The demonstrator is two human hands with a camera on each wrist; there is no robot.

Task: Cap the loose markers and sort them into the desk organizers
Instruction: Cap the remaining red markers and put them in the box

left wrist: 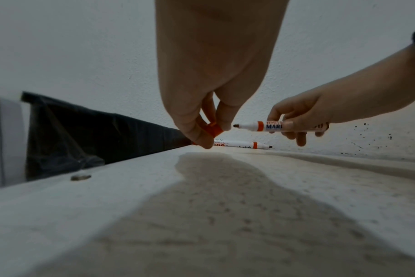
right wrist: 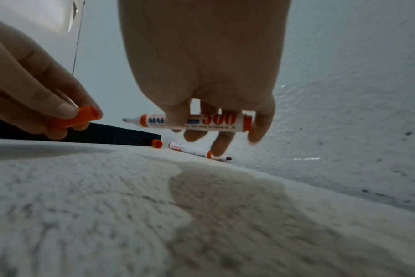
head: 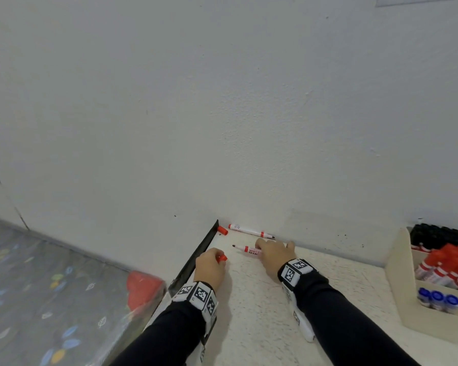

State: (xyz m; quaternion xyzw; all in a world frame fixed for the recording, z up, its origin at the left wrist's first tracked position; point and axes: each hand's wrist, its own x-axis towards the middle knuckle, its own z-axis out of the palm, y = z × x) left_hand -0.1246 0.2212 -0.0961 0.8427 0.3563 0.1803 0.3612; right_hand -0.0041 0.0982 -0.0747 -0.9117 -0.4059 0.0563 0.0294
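Your left hand [head: 210, 268] pinches the red cap [head: 221, 258] | right hand [head: 273, 256] grips the uncapped whiteboard marker [head: 245, 249] mid-barrel | light, stiff, probably smooth; keep hold at mid-barrel.

White speckled tabletop [head: 262, 307] against the wall. At far left corner: loose red cap [head: 222, 230], just right of it an uncapped marker [head: 250, 231] lying along the wall. At right: beige organizer [head: 399, 281] standing on it.
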